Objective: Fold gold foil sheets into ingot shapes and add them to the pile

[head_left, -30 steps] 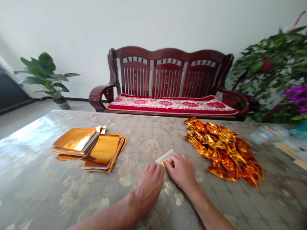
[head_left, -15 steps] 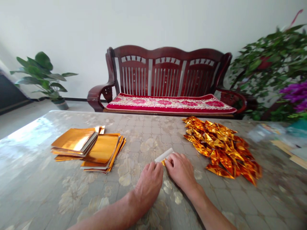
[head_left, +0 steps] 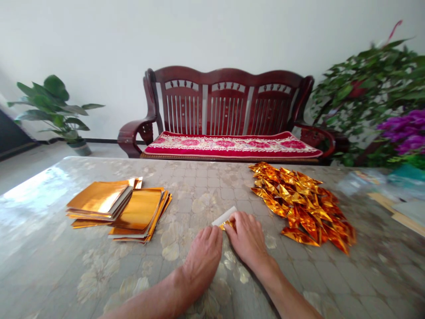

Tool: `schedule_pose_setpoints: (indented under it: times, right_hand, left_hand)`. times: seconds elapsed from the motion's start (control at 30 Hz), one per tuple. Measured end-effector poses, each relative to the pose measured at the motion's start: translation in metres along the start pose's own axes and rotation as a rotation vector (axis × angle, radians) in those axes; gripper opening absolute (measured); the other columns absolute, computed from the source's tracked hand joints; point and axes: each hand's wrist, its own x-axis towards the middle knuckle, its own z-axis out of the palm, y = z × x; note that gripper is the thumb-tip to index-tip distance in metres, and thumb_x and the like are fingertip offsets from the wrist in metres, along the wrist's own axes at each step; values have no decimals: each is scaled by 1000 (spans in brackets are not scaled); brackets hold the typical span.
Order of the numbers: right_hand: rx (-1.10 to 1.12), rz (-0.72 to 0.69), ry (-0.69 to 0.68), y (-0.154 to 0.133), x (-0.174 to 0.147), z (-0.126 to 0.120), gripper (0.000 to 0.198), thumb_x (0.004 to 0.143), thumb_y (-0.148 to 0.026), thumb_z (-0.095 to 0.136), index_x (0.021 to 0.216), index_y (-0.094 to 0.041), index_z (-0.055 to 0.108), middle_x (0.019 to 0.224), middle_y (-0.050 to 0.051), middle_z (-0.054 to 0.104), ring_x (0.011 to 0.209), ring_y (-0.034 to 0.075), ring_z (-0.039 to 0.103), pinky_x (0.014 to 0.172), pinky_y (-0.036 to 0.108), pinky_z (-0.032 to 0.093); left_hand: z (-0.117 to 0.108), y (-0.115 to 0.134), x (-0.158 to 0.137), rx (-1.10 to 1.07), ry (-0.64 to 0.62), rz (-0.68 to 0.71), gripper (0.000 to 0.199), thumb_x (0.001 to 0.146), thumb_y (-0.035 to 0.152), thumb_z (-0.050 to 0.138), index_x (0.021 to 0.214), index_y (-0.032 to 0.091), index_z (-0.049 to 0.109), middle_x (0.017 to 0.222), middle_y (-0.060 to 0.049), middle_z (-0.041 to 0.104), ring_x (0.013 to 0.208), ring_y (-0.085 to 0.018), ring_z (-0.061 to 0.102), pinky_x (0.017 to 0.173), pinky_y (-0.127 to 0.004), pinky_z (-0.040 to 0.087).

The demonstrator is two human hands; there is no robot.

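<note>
Left hand (head_left: 204, 252), right hand (head_left: 247, 235): grips closed on a narrow strip of foil paper (head_left: 224, 215), well in from the tabletop's (head_left: 332, 283) far edge. Smooth gold sheets (head_left: 137, 210) stacked toward far left corner; crinkled, pointed foil pieces (head_left: 303, 206) heaped rightward, near far edge.

1. This looks like a home's living room.
2. A slatted wooden settee (head_left: 226, 106) bears a floral seat runner (head_left: 226, 143).
3. A potted houseplant (head_left: 49, 103) stands nearby.
4. A flower-patterned tablecloth (head_left: 199, 186) lies in front.
</note>
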Motion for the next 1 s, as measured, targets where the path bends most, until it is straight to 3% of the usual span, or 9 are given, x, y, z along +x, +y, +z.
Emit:
schedule_pose_setpoints:
  times: [0.1,0.47,0.53,0.6,0.7,0.83,1.0]
  right_hand:
    - [-26,5,17,-2,-1,1,16,89,-38,62,94,-23,58,94,5,65,90,26,53,77,35,31]
    - [-8,29,27,12,7,1,9,90,-24,60,98,-23,59,101,4,64,95,24,53,79,35,34]
    - [11,11,30,13,7,2,8,90,-24,60,98,-23,59,101,4,65,95,24,54,79,34,34]
    - [35,10,28,14,7,3,7,90,-25,60,96,-23,59,100,4,66,94,24,54,78,34,34]
    - [94,47,8,16,9,2,5,89,-23,60,94,-23,60,95,2,67,91,23,56,78,33,35]
    - [167,113,2,21,16,2,7,92,-21,55,96,-21,60,94,3,67,90,20,59,79,31,39]
    - [29,111,18,23,19,1,13,94,-27,54,102,-20,62,102,7,65,98,23,59,83,32,40]
  left_hand:
    - [0,1,1,-9,-15,11,24,89,7,53,110,12,62,100,-8,62,90,-24,57,77,-37,52]
    - [-9,8,3,-106,-18,22,18,91,9,51,101,15,64,98,-8,65,92,-25,60,81,-39,54]
    - [-6,2,8,-164,53,33,18,93,12,50,104,17,64,109,-7,65,105,-25,59,92,-39,51]
    - [0,-5,14,-203,128,59,28,95,12,48,119,17,60,131,-8,59,122,-23,53,104,-37,46]
    - [11,-9,18,-179,142,79,41,94,9,46,134,15,52,139,-10,56,130,-25,49,109,-38,43]
    - [15,-2,14,-156,95,91,39,94,12,48,132,13,54,138,-11,56,128,-26,51,106,-39,45]
    - [7,10,4,-175,42,90,30,95,21,53,123,15,60,132,-12,58,120,-28,53,100,-42,49]
